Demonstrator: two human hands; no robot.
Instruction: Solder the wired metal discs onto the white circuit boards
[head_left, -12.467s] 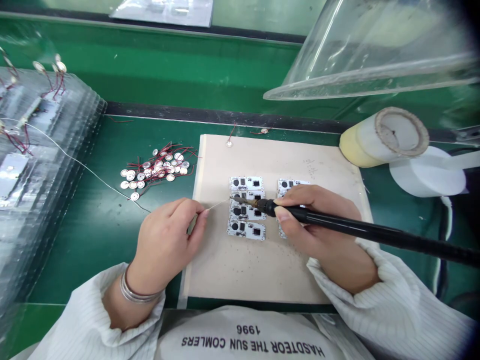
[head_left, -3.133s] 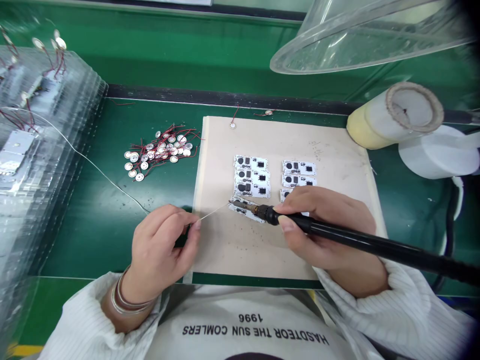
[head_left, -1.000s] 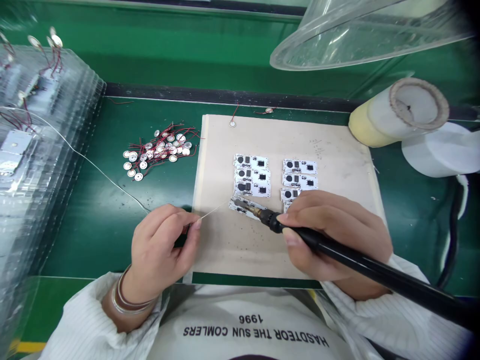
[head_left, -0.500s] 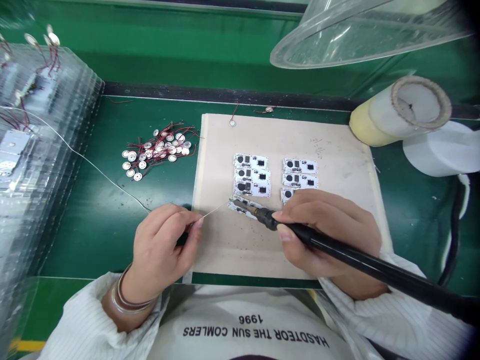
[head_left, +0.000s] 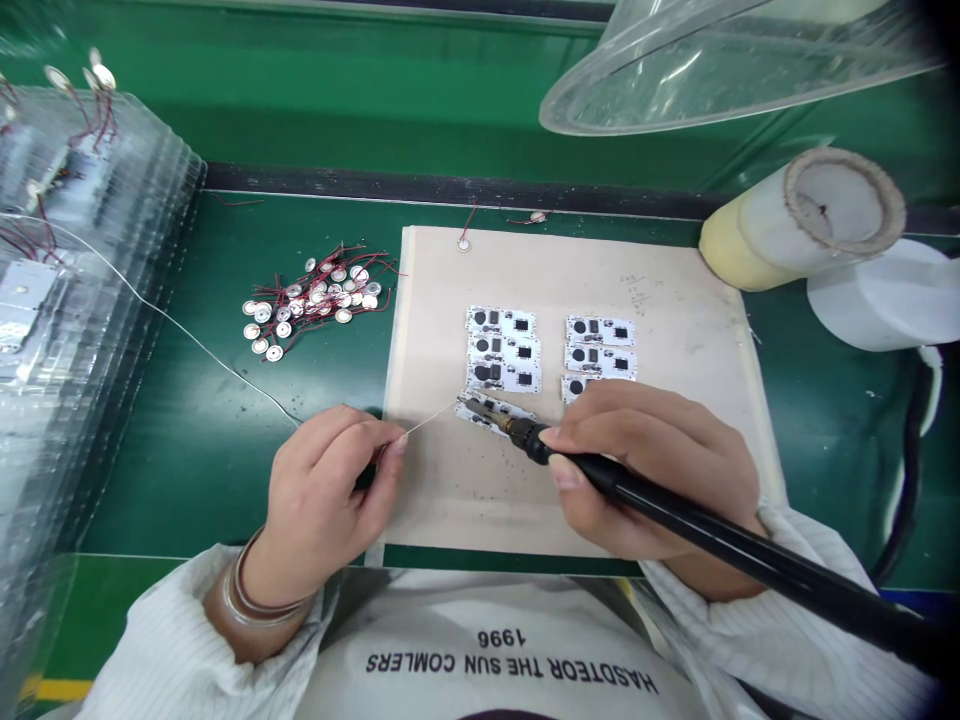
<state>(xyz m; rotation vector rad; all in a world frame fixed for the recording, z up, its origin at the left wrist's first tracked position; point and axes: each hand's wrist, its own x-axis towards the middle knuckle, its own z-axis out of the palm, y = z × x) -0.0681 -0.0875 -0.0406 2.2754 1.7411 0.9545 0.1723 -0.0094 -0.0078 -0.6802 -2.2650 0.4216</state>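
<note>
My left hand (head_left: 334, 480) is closed in a pinch on a thin solder wire (head_left: 429, 419), whose end reaches the left end of a tilted white circuit board (head_left: 480, 413). The rest of the wire trails off behind the hand to the left. In my right hand (head_left: 652, 470) is a black soldering iron (head_left: 645, 490), its fingers wrapped round the handle. The iron's tip meets the solder end at the board's left side. Just above lie stacked circuit boards (head_left: 502, 349); a second column of boards (head_left: 600, 357) is partly hidden by my right hand.
Small round discs with red wires (head_left: 319, 298) lie heaped left of the beige board (head_left: 435, 500). Clear plastic trays (head_left: 150, 150) are stacked at far left. A yellowish-white cylinder (head_left: 750, 240) stands at right, below a clear hood (head_left: 675, 90).
The iron and my right hand have shifted very slightly left. My left hand and the solder wire stay almost where they were.
</note>
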